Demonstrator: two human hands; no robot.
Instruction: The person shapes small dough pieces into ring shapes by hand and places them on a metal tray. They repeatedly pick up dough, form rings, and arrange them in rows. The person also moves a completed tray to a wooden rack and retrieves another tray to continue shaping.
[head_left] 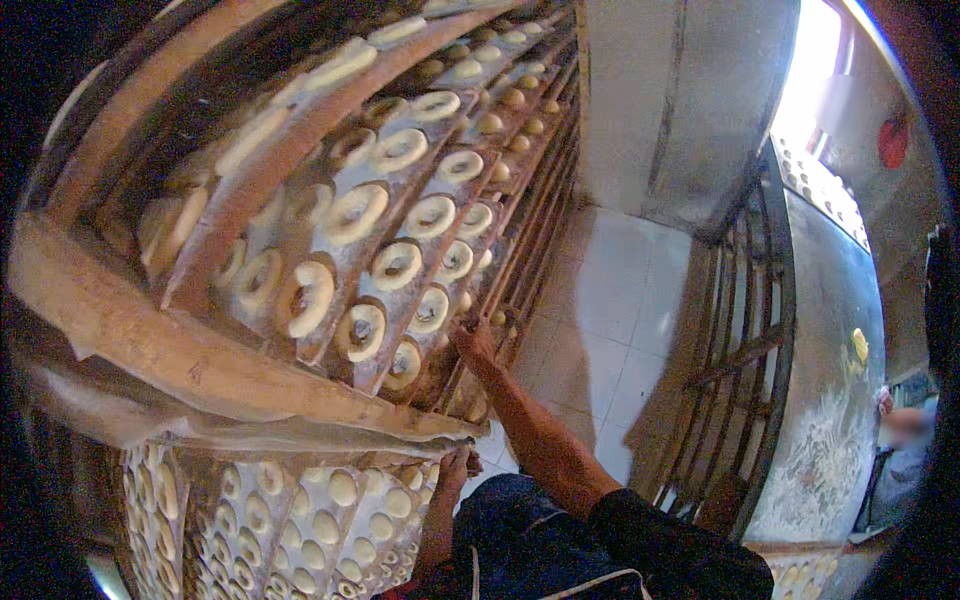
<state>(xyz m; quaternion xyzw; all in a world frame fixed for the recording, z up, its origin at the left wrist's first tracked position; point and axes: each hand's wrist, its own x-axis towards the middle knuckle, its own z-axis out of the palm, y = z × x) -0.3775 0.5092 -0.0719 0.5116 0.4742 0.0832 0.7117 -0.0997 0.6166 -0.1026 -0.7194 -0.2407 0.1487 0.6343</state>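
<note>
A tall wooden rack holds slanting trays (pixel 384 292) with pale ring-shaped dough pieces (pixel 396 266) in rows. My right hand (pixel 474 340) reaches across to the front edge of a lower tray, its fingers closed at that edge and partly hidden. My left hand (pixel 457 468) is lower down, fingers curled at the end of a long wooden beam (pixel 240 375) with a greyish cloth (pixel 200 412) hanging along it. Just left of that hand, more trays carry ring-shaped and round dough pieces (pixel 326 526).
Right of the rack lies a pale tiled floor (pixel 610 300). Beyond it stands a slatted frame beside a floury metal-topped table (pixel 825 330), with a small yellow lump (pixel 860 345) on top. Another person (pixel 905 460) is at the far right. A grey panel (pixel 630 100) rises behind.
</note>
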